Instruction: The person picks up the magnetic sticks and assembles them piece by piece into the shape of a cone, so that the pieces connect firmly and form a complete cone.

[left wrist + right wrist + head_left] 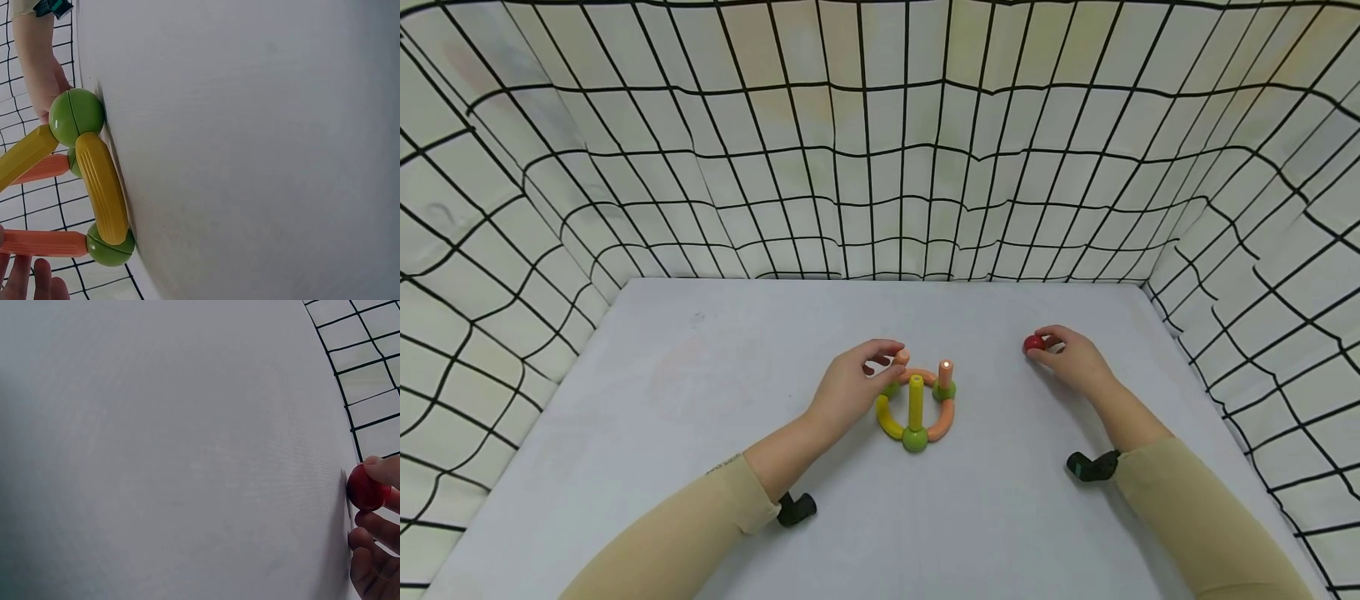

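Note:
A ring of curved orange and yellow pieces joined by green balls lies on the white table, with sticks standing up from the balls. My left hand pinches the top of an upright orange stick at the ring's back left. A yellow stick rises at the front, and another orange stick at the back right. Off to the right, my right hand pinches a red ball between thumb and fingers, at or just above the tabletop. Part of the back-left green ball is hidden by my left hand.
Black wire mesh walls in the white table at the back and both sides. A small black device sits at my left cuff, and another black device at the right cuff.

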Demonstrator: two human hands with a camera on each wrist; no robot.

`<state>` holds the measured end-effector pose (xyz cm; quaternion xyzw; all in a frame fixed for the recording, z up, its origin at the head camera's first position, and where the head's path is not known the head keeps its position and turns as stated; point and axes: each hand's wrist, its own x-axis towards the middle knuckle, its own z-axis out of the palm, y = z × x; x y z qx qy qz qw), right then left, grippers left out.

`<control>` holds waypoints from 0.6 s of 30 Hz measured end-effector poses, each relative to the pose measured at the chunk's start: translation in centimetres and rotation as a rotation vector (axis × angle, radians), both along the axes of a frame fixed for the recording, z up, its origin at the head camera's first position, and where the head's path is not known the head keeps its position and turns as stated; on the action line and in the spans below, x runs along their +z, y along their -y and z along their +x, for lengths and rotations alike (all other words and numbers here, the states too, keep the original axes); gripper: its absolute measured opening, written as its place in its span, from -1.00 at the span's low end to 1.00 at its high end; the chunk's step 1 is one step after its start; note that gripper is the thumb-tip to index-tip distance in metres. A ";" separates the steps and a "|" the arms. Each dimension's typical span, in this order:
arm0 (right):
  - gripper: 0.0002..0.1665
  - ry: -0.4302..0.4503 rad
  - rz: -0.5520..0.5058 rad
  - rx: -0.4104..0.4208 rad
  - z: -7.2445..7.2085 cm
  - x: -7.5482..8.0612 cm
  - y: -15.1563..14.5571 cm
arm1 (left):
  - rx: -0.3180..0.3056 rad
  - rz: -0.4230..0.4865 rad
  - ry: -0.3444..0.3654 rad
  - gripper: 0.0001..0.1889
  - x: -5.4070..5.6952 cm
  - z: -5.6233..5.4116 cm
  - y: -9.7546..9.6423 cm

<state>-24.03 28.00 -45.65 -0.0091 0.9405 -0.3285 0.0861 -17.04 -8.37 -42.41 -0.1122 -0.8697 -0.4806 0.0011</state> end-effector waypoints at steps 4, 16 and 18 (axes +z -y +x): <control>-0.39 -0.009 -0.005 -0.011 0.2 0.1 0.0 | -0.004 0.004 0.000 -0.70 0.0 0.0 0.0; -0.36 -0.071 -0.036 0.008 1.1 1.8 2.0 | -0.015 0.005 0.002 -0.69 -0.1 -0.1 0.1; -0.37 -0.084 -0.050 0.016 1.4 2.3 2.7 | -0.014 -0.001 0.006 -0.69 0.0 0.0 0.0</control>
